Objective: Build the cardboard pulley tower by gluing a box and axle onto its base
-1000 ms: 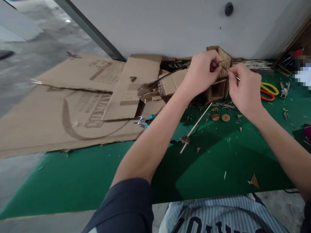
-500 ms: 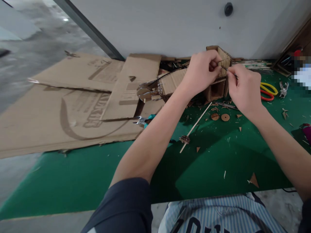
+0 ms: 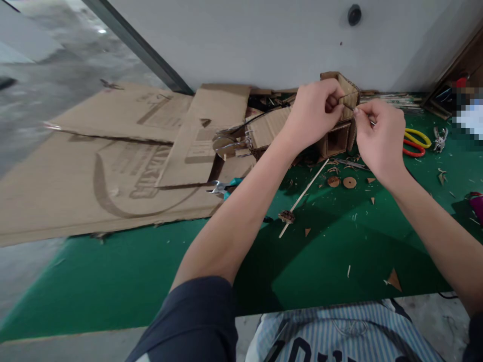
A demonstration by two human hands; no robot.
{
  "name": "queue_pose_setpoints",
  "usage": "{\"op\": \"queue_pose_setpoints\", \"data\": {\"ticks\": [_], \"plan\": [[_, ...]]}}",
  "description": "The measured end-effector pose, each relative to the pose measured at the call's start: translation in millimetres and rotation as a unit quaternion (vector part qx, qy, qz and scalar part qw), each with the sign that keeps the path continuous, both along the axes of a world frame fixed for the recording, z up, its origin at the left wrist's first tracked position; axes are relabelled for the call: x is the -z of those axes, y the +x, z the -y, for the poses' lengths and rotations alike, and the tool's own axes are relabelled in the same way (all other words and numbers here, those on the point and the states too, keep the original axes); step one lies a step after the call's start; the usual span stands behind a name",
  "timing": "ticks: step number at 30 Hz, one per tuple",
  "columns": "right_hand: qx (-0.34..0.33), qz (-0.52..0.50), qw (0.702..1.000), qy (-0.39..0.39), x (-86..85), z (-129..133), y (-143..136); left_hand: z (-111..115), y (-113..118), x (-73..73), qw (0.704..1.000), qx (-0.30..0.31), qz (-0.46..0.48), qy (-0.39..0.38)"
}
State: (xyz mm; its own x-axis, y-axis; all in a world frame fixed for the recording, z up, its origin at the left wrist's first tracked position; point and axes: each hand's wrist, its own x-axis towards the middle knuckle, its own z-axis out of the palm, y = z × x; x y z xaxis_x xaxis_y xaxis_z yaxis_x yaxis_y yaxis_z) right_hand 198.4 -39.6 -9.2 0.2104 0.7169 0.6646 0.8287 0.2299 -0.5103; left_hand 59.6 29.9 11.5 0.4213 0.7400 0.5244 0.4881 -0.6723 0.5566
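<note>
A thin dark rod [image 3: 349, 106] spans the small gap between my two hands, in front of a cardboard box structure [image 3: 336, 141] at the back of the green table. My left hand [image 3: 316, 111] pinches its left end, with the fingertips against the box's upper part. The fingers of my right hand [image 3: 380, 136] are closed on the rod's right end. Behind my left forearm lies a corrugated cardboard piece [image 3: 267, 128] with wires and a round disc at its left end.
Large cardboard sheets [image 3: 124, 186] cover the left side. Teal-handled cutters [image 3: 226, 187] lie by my left forearm. A stick [image 3: 309, 183], two small discs [image 3: 341, 182] and scraps lie in front of the box. Yellow-and-red handles [image 3: 418, 142] sit at right.
My right hand has shifted very slightly, its fingers a little changed around the rod. My left hand stays where it was.
</note>
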Motion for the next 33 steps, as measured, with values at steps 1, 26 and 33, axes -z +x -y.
{"op": "queue_pose_setpoints", "data": {"ticks": [1,26,33], "plan": [[0.001,-0.008,1.000,-0.001,1.0,-0.8,-0.5,0.6,0.5,-0.6,1.000,0.000,0.000,0.000],[0.036,0.197,0.969,-0.147,-19.0,13.0,-9.1,-9.3,-0.2,11.1,0.999,0.020,0.031,0.028],[0.008,0.117,0.984,-0.134,-15.7,2.5,1.8,-9.6,-2.0,9.7,0.999,0.020,0.006,0.036]]}}
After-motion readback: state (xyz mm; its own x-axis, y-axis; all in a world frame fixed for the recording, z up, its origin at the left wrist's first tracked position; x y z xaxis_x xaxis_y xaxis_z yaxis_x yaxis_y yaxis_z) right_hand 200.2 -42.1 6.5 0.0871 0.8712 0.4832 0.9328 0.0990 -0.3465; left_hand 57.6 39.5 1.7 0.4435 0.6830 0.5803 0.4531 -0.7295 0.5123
